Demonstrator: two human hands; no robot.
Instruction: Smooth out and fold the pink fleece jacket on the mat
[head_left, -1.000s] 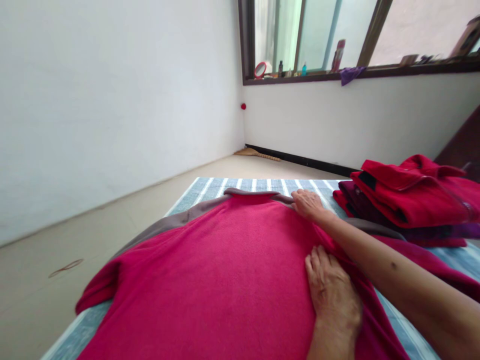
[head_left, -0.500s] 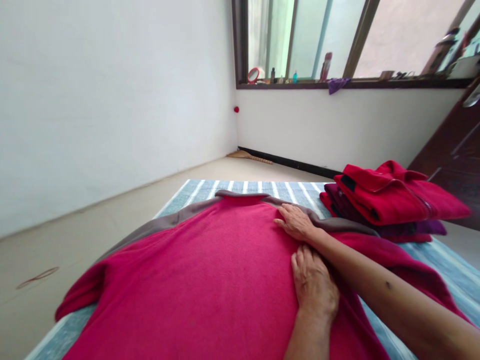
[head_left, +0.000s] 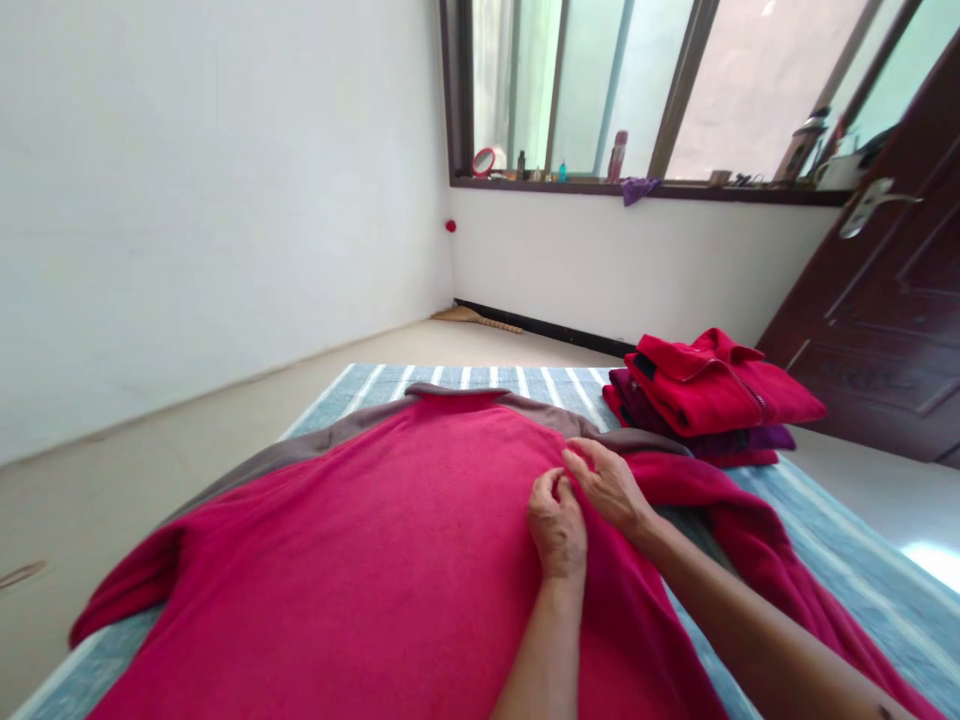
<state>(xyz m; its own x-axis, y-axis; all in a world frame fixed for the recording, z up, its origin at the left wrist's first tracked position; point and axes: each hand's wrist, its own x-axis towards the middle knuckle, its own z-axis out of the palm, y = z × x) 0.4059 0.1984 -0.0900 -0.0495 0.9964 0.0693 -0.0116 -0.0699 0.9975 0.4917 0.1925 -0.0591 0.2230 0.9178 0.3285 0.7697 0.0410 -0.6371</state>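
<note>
A large magenta fleece top (head_left: 390, 540) with grey shoulder panels lies spread flat on a blue-and-white striped mat (head_left: 840, 560). My left hand (head_left: 556, 525) rests on the fabric near its right shoulder, fingers curled and pinching the cloth. My right hand (head_left: 609, 485) sits right beside it, fingers bent and gripping the same fold of fleece. The two hands touch at the fingertips. The top's right sleeve (head_left: 757, 545) trails loosely across the mat.
A pile of folded red and dark purple garments (head_left: 705, 400) lies on the mat's far right corner. A dark wooden door (head_left: 885, 320) stands to the right. The window sill (head_left: 645, 185) holds bottles and a small mirror. A broom lies along the far wall.
Both hands slid back from the collar toward me and came together. They went from lying flat on the fleece to pinching it. The view has turned to the right, showing the door.
</note>
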